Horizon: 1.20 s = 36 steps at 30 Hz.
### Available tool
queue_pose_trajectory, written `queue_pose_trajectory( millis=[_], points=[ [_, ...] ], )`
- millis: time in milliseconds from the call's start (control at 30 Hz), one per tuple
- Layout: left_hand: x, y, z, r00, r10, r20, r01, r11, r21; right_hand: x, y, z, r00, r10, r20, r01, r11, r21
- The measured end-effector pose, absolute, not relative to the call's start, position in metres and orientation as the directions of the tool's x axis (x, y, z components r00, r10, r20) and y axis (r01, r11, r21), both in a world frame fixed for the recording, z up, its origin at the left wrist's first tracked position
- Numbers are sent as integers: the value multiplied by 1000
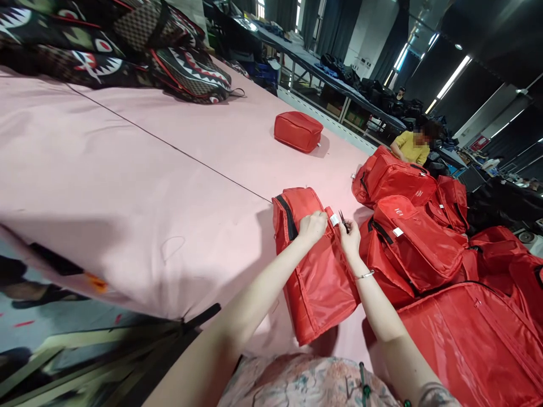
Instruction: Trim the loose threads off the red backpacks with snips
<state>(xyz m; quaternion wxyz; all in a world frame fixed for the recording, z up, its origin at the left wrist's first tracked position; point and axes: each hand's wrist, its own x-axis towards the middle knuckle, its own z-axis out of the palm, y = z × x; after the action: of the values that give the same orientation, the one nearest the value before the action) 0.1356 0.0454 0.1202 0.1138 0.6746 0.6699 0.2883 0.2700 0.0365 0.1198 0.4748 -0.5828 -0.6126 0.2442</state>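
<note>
In front of me a red fabric bag (326, 282) with a black zipper lies on the pink-covered table (127, 175). My left hand (313, 227) is closed at the bag's upper edge, its fingers pinched together; what is between them is too small to make out. Just right of it, my right hand (350, 236) is closed around small dark thread snips (344, 223), their pointed blades directed up and away from me. A white label (335, 220) on the bag's edge shows between the two hands.
Several red bags (418, 243) are heaped to the right. A smaller red pouch (297, 131) stands farther back. Patterned bags with shark teeth (190, 73) lie at the far left. A person in a yellow top (410, 148) is beyond the heap. The table's near edge drops off at left.
</note>
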Motion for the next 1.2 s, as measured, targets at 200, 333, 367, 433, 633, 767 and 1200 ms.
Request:
queue_pose_trajectory(
  millis=[200,333,367,433,633,767,1200],
  points=[
    [120,58,98,-300,924,237,376,-114,920,271,33,123,167,944,285,467,178,-866],
    [110,58,89,-395,909,136,96,-106,990,266,27,128,161,939,305,469,199,-861],
    [110,55,89,-361,919,158,128,-119,985,265,26,130,158,935,317,469,211,-858],
    [112,47,92,-281,935,214,253,-143,957,265,27,132,160,927,338,465,232,-855],
    [124,14,102,-6,953,304,643,-230,731,298,24,132,104,940,324,327,275,-904],
    [142,-21,102,122,917,381,695,-353,626,339,-4,123,114,938,327,327,276,-904],
    [189,-58,110,100,952,290,663,-281,693,362,-78,91,249,930,272,458,134,-879]
  ],
)
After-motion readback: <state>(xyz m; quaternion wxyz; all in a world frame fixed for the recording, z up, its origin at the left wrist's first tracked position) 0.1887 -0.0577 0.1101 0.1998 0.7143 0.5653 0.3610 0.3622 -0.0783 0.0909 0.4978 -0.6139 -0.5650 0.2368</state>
